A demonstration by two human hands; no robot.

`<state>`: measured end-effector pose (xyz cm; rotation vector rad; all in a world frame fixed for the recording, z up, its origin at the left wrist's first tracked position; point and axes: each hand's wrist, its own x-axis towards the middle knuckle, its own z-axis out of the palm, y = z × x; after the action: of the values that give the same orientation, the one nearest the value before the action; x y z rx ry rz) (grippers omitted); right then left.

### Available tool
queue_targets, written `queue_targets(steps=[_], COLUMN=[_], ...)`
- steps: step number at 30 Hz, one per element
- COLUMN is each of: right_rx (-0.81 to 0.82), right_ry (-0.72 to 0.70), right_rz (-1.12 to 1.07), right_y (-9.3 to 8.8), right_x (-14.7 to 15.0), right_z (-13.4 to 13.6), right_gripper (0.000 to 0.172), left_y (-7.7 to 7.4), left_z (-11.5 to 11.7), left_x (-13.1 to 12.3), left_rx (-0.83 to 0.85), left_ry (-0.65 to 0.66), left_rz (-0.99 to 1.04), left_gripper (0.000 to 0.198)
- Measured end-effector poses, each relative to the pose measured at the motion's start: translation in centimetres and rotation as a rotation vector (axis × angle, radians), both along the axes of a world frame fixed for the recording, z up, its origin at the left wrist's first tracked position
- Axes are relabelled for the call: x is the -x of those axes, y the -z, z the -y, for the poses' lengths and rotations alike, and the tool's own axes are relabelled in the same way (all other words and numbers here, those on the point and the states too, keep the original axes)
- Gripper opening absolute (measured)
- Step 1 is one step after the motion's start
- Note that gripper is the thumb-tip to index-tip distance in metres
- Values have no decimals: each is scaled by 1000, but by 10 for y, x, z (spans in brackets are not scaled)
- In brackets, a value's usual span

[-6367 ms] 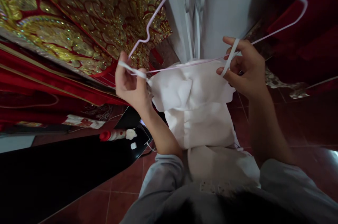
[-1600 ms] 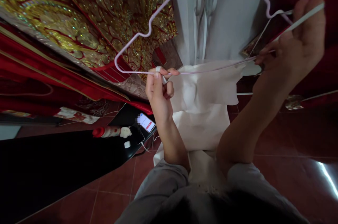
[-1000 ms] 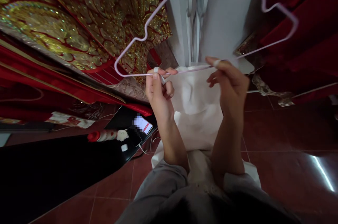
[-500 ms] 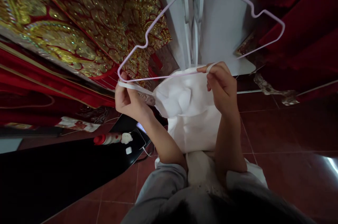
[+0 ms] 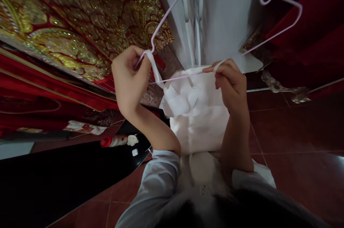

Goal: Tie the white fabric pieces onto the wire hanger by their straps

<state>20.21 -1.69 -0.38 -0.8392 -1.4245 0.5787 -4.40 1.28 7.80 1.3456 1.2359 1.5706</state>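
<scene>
A thin lilac clothes hanger [image 5: 172, 9] spans the upper middle, its lower bar crossing in front of me. Below that bar hangs a white garment [image 5: 199, 124] with narrow straps. My left hand [image 5: 131, 81] is closed at the hanger's left end, fingers pinching the left white strap [image 5: 154, 66], which passes over the hanger there. My right hand [image 5: 231, 82] is closed near the middle of the lower bar. The right strap [image 5: 219, 66] loops round its fingers, and the index finger lies along the bar.
Gold-sequinned red garments [image 5: 80, 16] hang at the left, dark red cloth [image 5: 301, 38] at the right. Behind the hanger stands a pale panel [image 5: 228, 20]. A black tabletop [image 5: 67, 174] at lower left carries a red-capped bottle [image 5: 114, 141] and a small white case [image 5: 135, 152].
My left hand has moved up and inward, bringing the left strap from below the hanger's corner onto its end. The hanger has shifted slightly right; my right hand keeps its hold.
</scene>
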Motion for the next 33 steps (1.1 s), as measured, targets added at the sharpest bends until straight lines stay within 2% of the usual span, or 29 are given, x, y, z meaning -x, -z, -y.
queue_targets(steps=[3,6,8,11,12,14,16,20,23,25,26,28,33], right_rx=[-2,-22,-36,-54,-58,-67,-93,-138,-222,-312,-341,-339,-381], right_ry=[-8,-11,-3,1,-4,-5,18,106,360,551,603,625,479], right_rz=[-5,-16,-20,-6,-4,-10,-28,-71,-271,-395,-429,-452,-377], right_y=[-1,2,2,2,1,1,1,8,18,23,24,22,3], right_x=[0,0,0,1,2,6,11,9,-13,-37,-50,-73,-98], right_z=[0,0,0,1,1,2,2,-4,-18,-30,-37,-49,-69], right_gripper=[25,30,34,37,38,38,34,25,27,20,17,21,28], left_y=[-4,7,24,63,76,96,105,98,91,90,91,91,93], left_z=[-2,-1,0,1,2,5,9,16,17,17,17,17,19], left_x=[-3,-9,-15,-28,-33,-45,-56,-69,-70,-69,-68,-68,-70], left_rx=[-36,-75,-187,-444,-462,-418,-363,-391,-410,-391,-376,-355,-346], left_ry=[-10,-82,-129,-284,-322,-271,-202,-101,-69,-64,-62,-60,-20], left_rz=[-31,48,102,250,338,423,410,358,341,339,343,360,442], left_gripper=[24,20,20,29,32,32,37,36,36,39,39,39,36])
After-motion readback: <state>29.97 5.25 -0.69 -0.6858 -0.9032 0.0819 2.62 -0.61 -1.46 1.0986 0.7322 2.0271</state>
